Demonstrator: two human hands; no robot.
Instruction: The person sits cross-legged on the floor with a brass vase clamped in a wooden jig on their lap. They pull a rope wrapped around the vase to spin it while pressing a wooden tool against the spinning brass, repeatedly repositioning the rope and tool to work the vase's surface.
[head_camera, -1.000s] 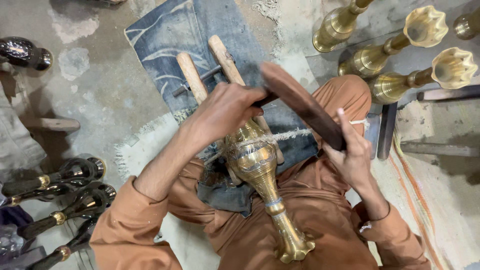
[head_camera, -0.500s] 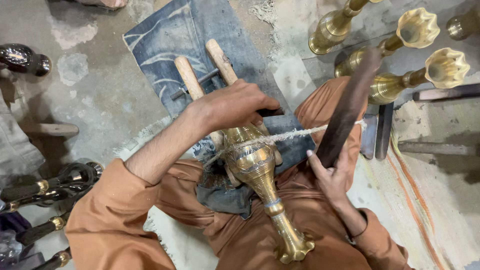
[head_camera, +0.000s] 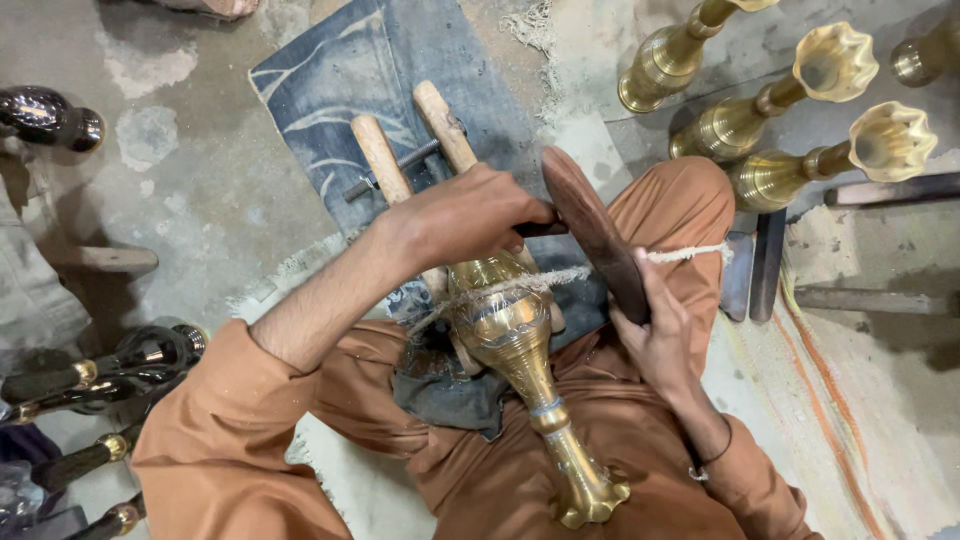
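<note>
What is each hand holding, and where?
Right hand grips the dark wooden paddle at its lower end. Left hand grips a thin tool, mostly hidden, above the brass vase.

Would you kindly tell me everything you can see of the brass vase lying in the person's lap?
The brass vase looks like polished golden metal, with an engraved bulbous body, a slim neck and a flared, scalloped mouth pointing toward the person. It lies tilted across the orange-clad lap, over a dark cloth, its far end against two wooden handles. A pale cord crosses its body. The left hand covers its upper end.
</note>
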